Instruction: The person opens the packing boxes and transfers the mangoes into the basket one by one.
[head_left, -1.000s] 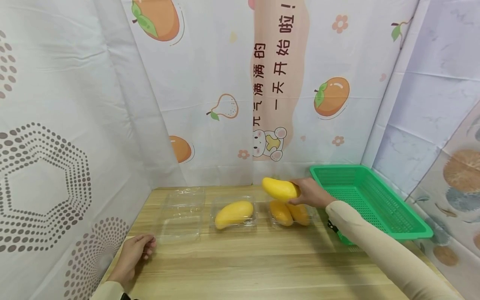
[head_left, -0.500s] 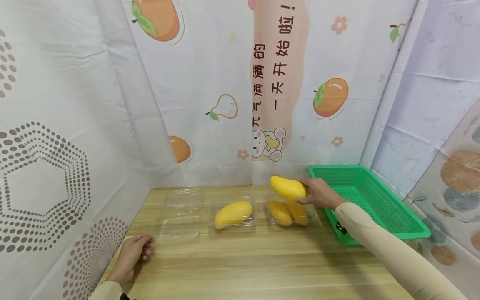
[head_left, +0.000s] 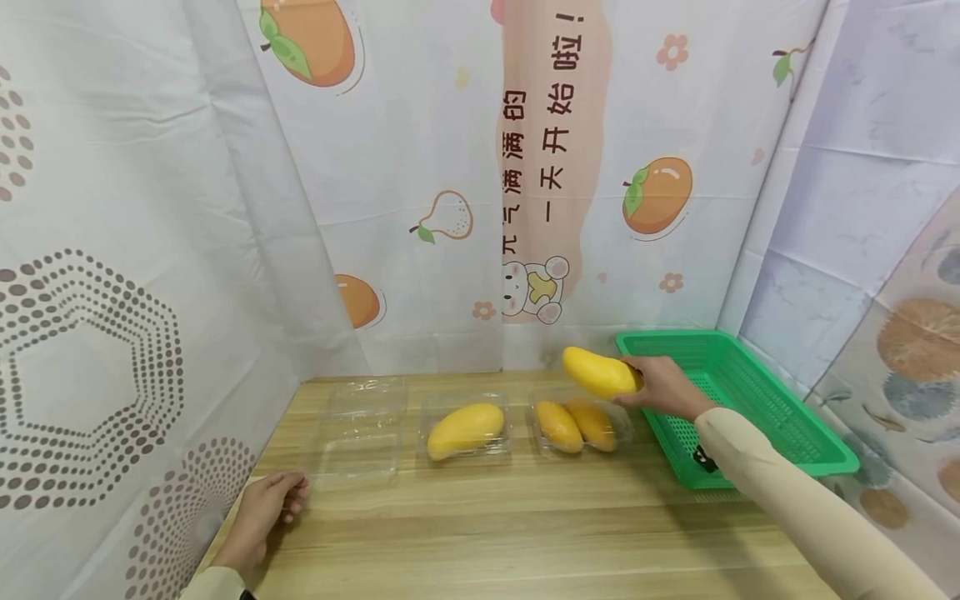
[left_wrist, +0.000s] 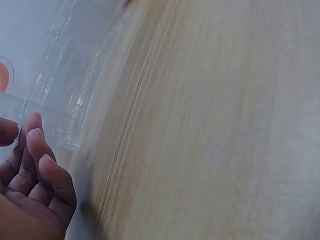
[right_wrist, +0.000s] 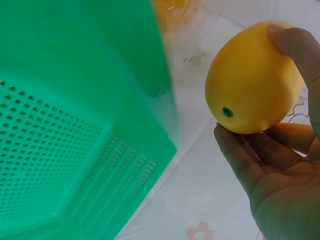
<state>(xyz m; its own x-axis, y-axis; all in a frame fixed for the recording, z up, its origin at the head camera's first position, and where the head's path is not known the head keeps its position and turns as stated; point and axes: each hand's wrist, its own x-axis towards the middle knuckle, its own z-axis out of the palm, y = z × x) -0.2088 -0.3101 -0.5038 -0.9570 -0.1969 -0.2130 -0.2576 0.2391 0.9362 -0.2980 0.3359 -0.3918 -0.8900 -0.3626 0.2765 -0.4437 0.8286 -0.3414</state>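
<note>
Yellow and smooth, a mango (head_left: 600, 373) is clasped between thumb and fingers in the right hand's grip (head_left: 663, 387), aloft near the green basket (head_left: 787, 406). 2 more mangoes (head_left: 558, 427) lie in a clear container (head_left: 621, 433). The left hand's grip (head_left: 270, 504), loosely curled, is near the leftmost clear container (head_left: 360, 454) on the table (head_left: 480, 533).

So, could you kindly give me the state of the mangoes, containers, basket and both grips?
Held mango: in midair, tilted
Right grip: holding that mango
Left grip: holding nothing
Left container: without fruit
Middle container: holding one mango
Right container: holding two mangoes
Green basket: upright, no fruit visible
</note>
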